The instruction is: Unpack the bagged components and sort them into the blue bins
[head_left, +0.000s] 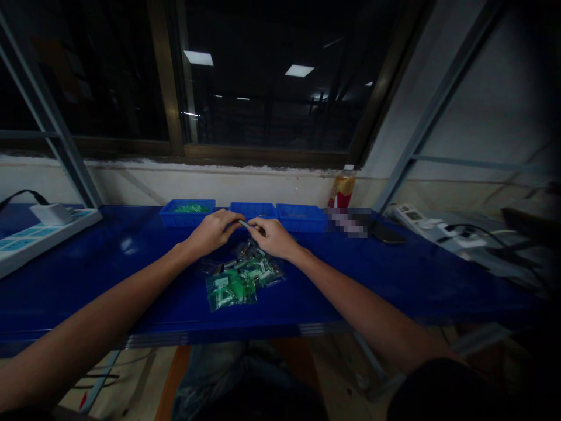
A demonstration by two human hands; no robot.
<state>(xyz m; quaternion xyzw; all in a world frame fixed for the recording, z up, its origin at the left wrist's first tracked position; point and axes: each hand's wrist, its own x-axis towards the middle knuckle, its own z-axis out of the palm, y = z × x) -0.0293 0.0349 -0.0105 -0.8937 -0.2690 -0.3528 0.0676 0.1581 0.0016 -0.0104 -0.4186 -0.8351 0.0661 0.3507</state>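
Observation:
My left hand (214, 231) and my right hand (275, 238) meet above the blue table, fingertips pinched close together. Between them is a small, thin, pale piece (243, 223), gripped from both sides; its exact kind is too small to make out. Just below my hands lies a loose pile of small clear plastic bags (263, 270) with greenish and dark contents and pale strips. The nearest one is a green-tinted plastic bag (231, 289), lying flat toward the table's front edge.
Behind my hands stand a blue bin (188, 218) with green contents and two more blue bins (300, 217). Power strips (48, 234) lie at both sides. At the back right are a drink bottle (342, 190) and a phone (388, 234). A window spans the wall.

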